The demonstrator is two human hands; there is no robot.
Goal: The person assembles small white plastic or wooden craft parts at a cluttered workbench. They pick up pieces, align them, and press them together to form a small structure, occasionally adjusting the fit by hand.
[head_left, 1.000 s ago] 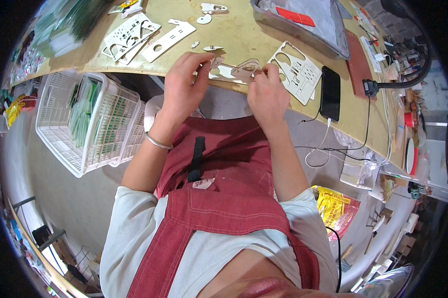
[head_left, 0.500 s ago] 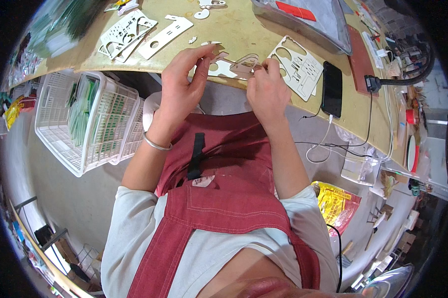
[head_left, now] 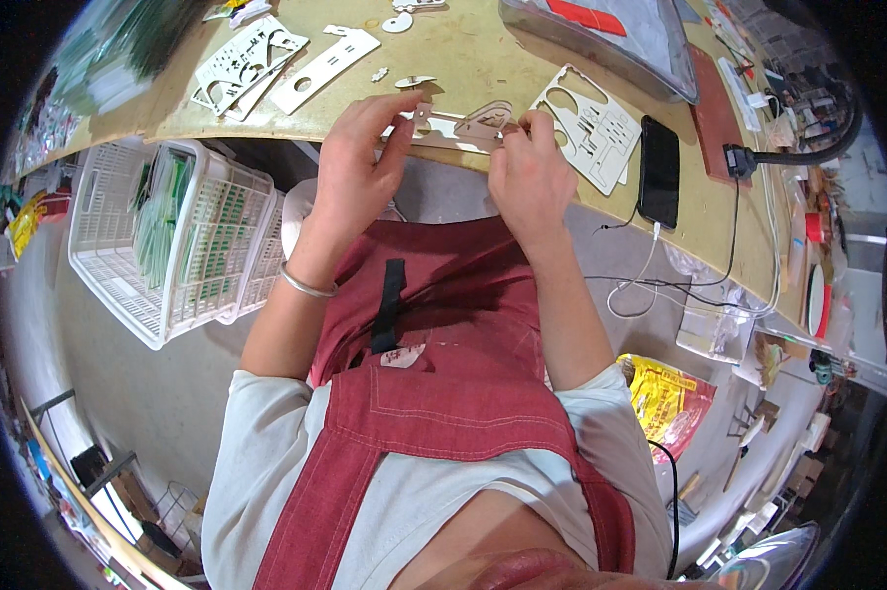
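Between my two hands is a small assembly of flat, pale wooden cut-out pieces [head_left: 453,139], held at the table's near edge. A rounded cut-out piece stands up from its base near the right end. My left hand [head_left: 361,157] grips the left end, thumb and forefinger closed at a small upright part. My right hand [head_left: 531,177] pinches the right end; its fingertips partly hide the wood. Just beyond my left fingers lie a slim leaf-shaped piece [head_left: 416,82] and a tiny notched piece [head_left: 379,75].
A cut-out wooden sheet [head_left: 589,133] lies right of my hands, beside a black phone [head_left: 658,175] with a white cable. More sheets [head_left: 250,61] and a long board [head_left: 325,71] lie left. A grey metal tray [head_left: 620,49] stands at the back. White baskets [head_left: 173,241] sit below left.
The assembly has tilted in my hands, so its rounded upright piece shows more and its base looks narrower. Both hands keep their grip, with only slight shifts.
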